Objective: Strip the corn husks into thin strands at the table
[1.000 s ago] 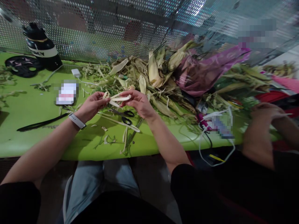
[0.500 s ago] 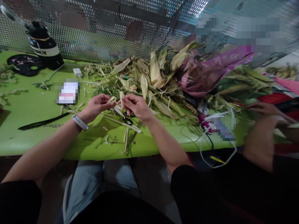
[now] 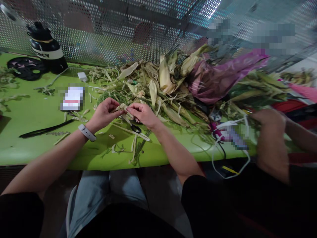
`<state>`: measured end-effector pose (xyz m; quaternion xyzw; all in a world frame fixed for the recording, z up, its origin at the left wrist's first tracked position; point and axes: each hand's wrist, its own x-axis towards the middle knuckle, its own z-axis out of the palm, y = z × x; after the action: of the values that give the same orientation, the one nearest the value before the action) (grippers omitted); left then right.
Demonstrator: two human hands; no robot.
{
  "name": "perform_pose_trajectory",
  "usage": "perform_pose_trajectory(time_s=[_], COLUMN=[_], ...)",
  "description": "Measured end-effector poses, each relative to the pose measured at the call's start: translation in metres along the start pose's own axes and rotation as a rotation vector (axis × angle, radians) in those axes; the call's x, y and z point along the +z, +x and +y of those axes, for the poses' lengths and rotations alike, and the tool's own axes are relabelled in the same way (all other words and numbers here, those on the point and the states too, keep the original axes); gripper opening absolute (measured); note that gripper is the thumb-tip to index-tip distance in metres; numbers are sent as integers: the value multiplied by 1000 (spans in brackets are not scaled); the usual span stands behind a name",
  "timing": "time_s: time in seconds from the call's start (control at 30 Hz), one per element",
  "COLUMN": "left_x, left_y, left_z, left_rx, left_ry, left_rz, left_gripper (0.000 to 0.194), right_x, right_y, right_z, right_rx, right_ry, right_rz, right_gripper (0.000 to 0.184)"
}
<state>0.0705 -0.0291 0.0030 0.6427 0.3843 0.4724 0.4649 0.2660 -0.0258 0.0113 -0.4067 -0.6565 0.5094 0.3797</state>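
Note:
Both my hands meet over the green table (image 3: 153, 155), pinching one pale, dry strip of corn husk (image 3: 121, 107) between them. My left hand (image 3: 105, 114), with a white band on its wrist, grips the strip's left part. Thumb and fingers of my right hand (image 3: 143, 115) are pressed together at its right end. Just below my right hand lies a black scissor-like handle (image 3: 135, 128), partly covered. Behind my hands rises a heap of dry corn husks (image 3: 164, 77). Loose husk strips (image 3: 133, 132) and green stem bits are scattered in front.
A phone (image 3: 72, 98), a white charger (image 3: 82, 77), a dark bottle (image 3: 48, 49) and a black strap (image 3: 46, 129) lie or stand to the left. A purple plastic bag (image 3: 218, 77) rests on the heap. At right, a co-worker's arm (image 3: 271, 138) reaches over white cables (image 3: 245, 155).
My hands have come closer together, and the husk strip now lies across between them. A thin strip has appeared beside my left forearm. The co-worker's hand has moved left.

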Motion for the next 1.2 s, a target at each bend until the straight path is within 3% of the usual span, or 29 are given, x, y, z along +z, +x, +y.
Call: perform_pose_trajectory(time_s=[0.17, 0.4, 0.53, 0.63, 0.93, 1.07, 1.2], left_x=[0, -2, -1, 0, 7, 13, 15], left_y=[-1, -2, -2, -3, -6, -11, -12], left_z=[-4, -3, -2, 4, 9, 9, 16], left_rx=[24, 29, 33, -11, -105, -142, -168], left_ry=[99, 104, 257, 248, 93, 93, 41], left_rz=[-34, -103, -235, -351, -616, -745, -719], left_gripper=[35, 36, 33, 35, 28, 26, 23], right_x=[2, -2, 0, 2, 1, 2, 2], right_y=[3, 5, 5, 4, 4, 9, 15], right_z=[8, 8, 4, 1, 2, 8, 16], right_rx=[-23, -99, 35, 114, 66, 24, -13], right_ry=[-45, 116, 89, 18, 161, 163, 194], right_rz=[44, 14, 65, 77, -6, 63, 188], right_gripper=[41, 38, 37, 44, 44, 42, 44])
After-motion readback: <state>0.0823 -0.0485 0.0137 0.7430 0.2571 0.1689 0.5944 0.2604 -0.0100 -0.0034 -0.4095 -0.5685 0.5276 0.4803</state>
